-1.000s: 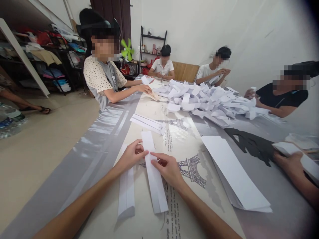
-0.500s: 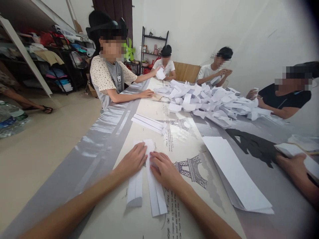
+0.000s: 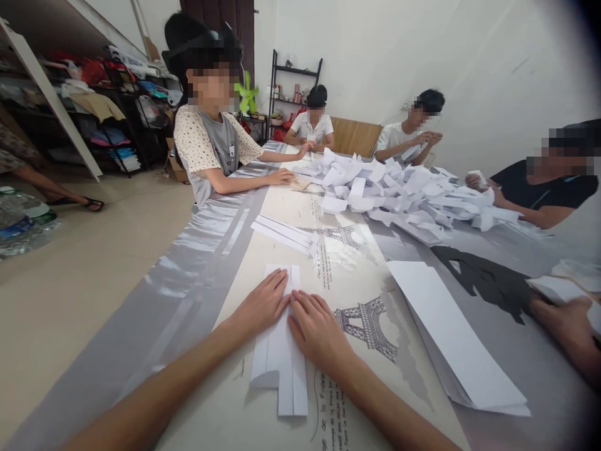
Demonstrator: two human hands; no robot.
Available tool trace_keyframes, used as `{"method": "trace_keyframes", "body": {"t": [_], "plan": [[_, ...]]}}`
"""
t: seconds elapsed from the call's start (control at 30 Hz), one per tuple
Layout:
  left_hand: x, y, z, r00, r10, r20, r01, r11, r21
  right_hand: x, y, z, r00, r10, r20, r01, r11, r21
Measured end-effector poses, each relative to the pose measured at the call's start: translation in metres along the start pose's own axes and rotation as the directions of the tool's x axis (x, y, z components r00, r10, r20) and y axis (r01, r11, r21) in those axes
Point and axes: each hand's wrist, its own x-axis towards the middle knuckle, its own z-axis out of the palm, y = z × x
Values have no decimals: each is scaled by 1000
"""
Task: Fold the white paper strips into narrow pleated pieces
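Two folded white paper strips lie side by side on the table in front of me, their inner edges meeting or slightly overlapping. My left hand rests across the upper part of the left strip, fingers stretched out and tips near the strips' top. On the right strip, my right hand lies with its fingers flat along the upper right side. The left strip's lower end curls up a little, and the right one reaches nearer to me. Both hands hide part of the paper beneath them.
More folded strips lie just beyond. A large heap of white paper pieces covers the far table. Long white sheets are stacked at right, near another person's hand. Several people sit around the table.
The two strips, apart before, now sit together as my hands have brought them closer. The view has shifted slightly. A co-worker at the far left has lowered a hand that held white paper.
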Motion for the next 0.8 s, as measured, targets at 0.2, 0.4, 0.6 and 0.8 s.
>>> {"method": "trace_keyframes", "body": {"t": [0.2, 0.4, 0.6, 0.8], "plan": [[0, -1, -1, 999, -30, -35, 27, 997, -72, -22, -5, -28, 981, -136, 137, 129, 990, 59], [1, -2, -3, 998, -15, -67, 7, 994, -106, -74, -19, -50, 903, -411, 128, 401, 911, 95], [0, -2, -5, 999, -9, -48, 5, 997, -80, -77, -24, -49, 839, -544, 22, 544, 837, -55], [1, -2, -4, 999, -4, -50, 0, 996, -86, -72, -29, -48, 844, -537, -16, 537, 843, 39]]}}
